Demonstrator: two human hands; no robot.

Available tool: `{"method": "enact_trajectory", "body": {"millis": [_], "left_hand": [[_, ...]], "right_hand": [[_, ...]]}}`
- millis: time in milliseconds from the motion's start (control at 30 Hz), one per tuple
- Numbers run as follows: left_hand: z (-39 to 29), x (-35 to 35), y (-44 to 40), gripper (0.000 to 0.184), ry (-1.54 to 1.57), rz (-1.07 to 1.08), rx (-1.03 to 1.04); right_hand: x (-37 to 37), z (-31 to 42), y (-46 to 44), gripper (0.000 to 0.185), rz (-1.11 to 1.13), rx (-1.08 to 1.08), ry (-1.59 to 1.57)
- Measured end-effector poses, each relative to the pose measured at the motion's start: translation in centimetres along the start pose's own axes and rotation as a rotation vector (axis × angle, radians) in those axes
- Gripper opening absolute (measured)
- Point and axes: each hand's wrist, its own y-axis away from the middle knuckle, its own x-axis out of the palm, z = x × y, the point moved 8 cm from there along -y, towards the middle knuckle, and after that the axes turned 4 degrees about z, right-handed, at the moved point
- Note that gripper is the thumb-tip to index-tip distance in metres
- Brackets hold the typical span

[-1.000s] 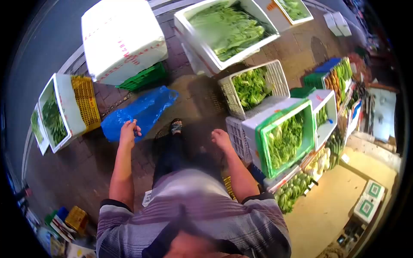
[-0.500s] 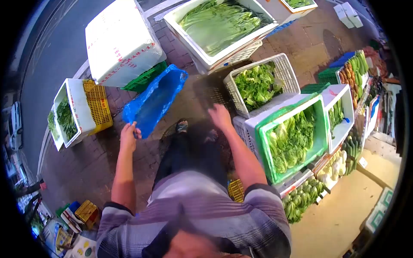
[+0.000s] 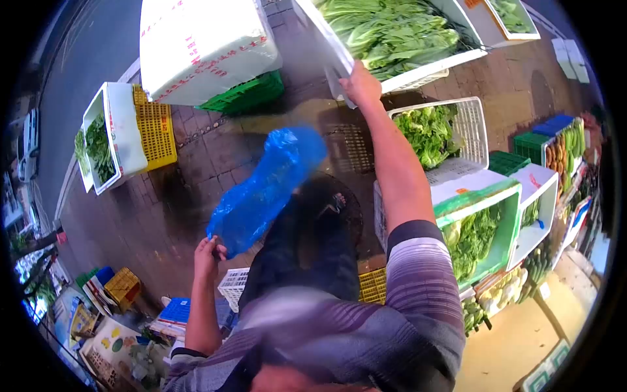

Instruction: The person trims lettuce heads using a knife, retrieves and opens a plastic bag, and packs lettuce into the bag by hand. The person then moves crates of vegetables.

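My left hand (image 3: pixel 210 253) pinches the edge of a blue plastic bag (image 3: pixel 261 189), which hangs wide and loose over the paving in front of my legs. My right hand (image 3: pixel 361 86) is at the near corner of a white foam box (image 3: pixel 428 77), its fingers curled over the rim. Long leafy greens (image 3: pixel 392 32) fill that box. Below my right forearm, a white plastic crate (image 3: pixel 471 130) holds green lettuce (image 3: pixel 428 134).
To the right, a green-lined foam box (image 3: pixel 511 222) holds more leafy greens. A large white foam box (image 3: pixel 206 52) sits on a green crate (image 3: pixel 245 93). Further left, a foam box of greens (image 3: pixel 108 140) adjoins a yellow crate (image 3: pixel 155 127). A manhole cover (image 3: pixel 349 225) lies near my feet.
My right hand has reached forward from beside the lettuce crate to the corner of the foam box. The view has shifted, and the blue bag stays in my left hand.
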Motion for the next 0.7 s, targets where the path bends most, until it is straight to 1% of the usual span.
{"method": "enact_trajectory", "body": {"millis": [33,133,167,267,367,500,533,567,633,700], "left_hand": [[0.5,-0.4,-0.5,0.017,0.015,-0.004,-0.015],[0.4,-1.1,-1.3,0.015,0.032,0.000,-0.049],[0.2,-1.0,-1.4,0.015,0.033,0.008,-0.049],[-0.5,-1.6,-1.9,0.015,0.043,0.029,-0.048],[-0.3,-3.1,-2.1,0.014,0.076,0.027,-0.038],[0.8,-4.8,-2.7,0.014,0.114,0.039,-0.045],[1.0,-4.9,-2.8,0.014,0.109,0.034,-0.051],[1.0,-4.8,-2.9,0.015,0.104,0.030,-0.056],[1.2,-4.5,-3.0,0.015,0.099,0.041,-0.062],[1.2,-4.0,-3.7,0.016,0.098,0.075,-0.052]], "right_hand": [[0.5,-0.4,-0.7,0.046,0.008,0.086,-0.004],[0.9,-0.6,-1.4,0.033,-0.072,0.132,0.064],[0.9,-0.4,-1.1,0.033,-0.046,0.116,0.047],[0.9,-0.5,-0.9,0.034,-0.062,0.084,0.104],[1.6,-1.1,0.1,0.043,-0.063,0.076,0.133],[2.0,-2.2,3.3,0.043,-0.034,0.037,0.144],[2.3,-2.4,4.3,0.035,-0.004,0.034,0.183],[3.4,-3.6,4.7,0.035,0.011,0.038,0.201],[3.6,-3.5,6.9,0.036,0.001,-0.015,0.202],[4.1,-3.4,9.1,0.037,0.026,0.007,0.182]]}}
